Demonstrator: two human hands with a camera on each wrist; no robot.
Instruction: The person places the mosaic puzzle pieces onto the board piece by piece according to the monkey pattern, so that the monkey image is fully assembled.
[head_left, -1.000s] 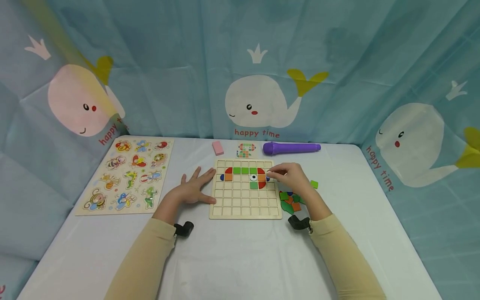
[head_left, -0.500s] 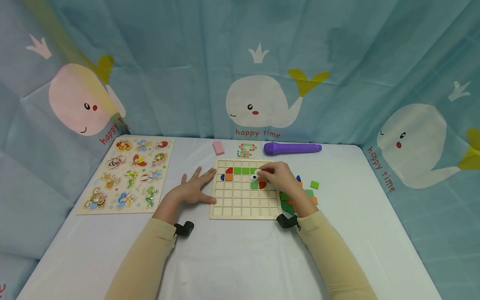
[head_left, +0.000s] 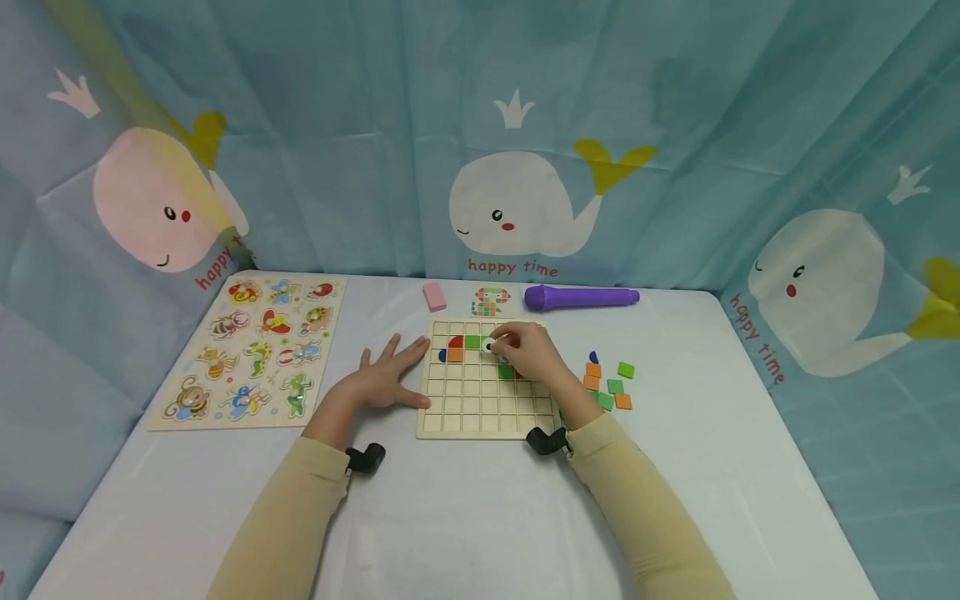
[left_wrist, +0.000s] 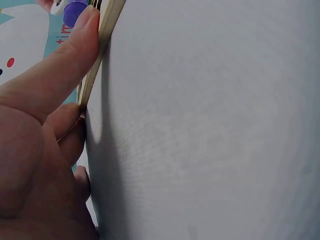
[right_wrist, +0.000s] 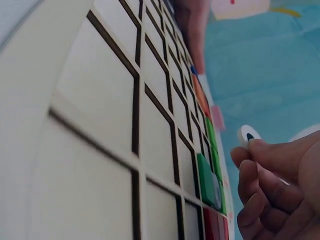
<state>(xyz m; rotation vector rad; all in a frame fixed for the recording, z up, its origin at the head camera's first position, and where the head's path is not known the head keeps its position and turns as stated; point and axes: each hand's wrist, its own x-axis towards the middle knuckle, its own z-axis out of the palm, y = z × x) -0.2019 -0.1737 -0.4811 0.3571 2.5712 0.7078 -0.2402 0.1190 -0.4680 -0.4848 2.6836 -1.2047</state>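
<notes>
Right hand (head_left: 528, 350) has moved left over the board (head_left: 465, 396) since 1 s ago, from its right side to above the green tiles (head_left: 472, 342); its fingers pinch the white disc (head_left: 488, 345), held clear of the board. Left hand (head_left: 382, 383) unchanged: fingers spread wide, touching the board's left edge. Loose tiles (head_left: 592, 382), right on the bench (head_left: 450, 517), show more fully. Right hand hides part of the pattern (head_left: 455, 355). Behind board: block (head_left: 434, 297), card (head_left: 491, 301), microphone (head_left: 581, 297); puzzle (head_left: 247, 354) at left.
</notes>
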